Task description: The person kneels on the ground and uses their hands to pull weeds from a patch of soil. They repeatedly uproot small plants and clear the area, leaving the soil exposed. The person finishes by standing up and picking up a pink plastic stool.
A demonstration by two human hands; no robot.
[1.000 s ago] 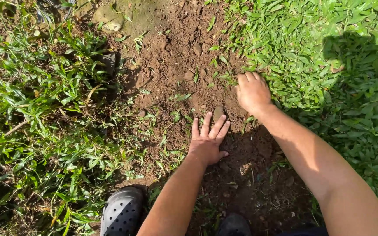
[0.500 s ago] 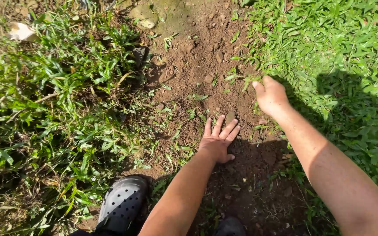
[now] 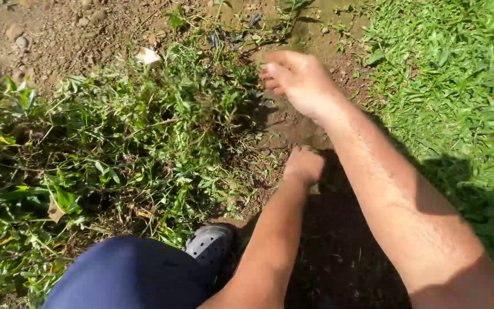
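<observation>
My right hand (image 3: 299,80) hangs in the air above the bare brown soil (image 3: 293,129), motion-blurred, at the right edge of a thick clump of weeds (image 3: 161,131). Its fingers are loosely bent and apart, and I see nothing in them. My left hand (image 3: 304,166) rests on the shaded soil below it, seen from behind with its fingers hidden. My right forearm crosses above the left one.
Short green grass (image 3: 453,86) covers the right side. Dry earth with small stones (image 3: 47,34) lies at the top left. A pale dead leaf (image 3: 147,56) sits in the weeds. My knee in blue cloth (image 3: 127,274) and a grey perforated clog (image 3: 210,243) are at the bottom.
My right hand has lifted off the grass edge and swung left toward the weed clump. The view has shifted left, bringing my blue-clad knee in. My left hand's fingers no longer show.
</observation>
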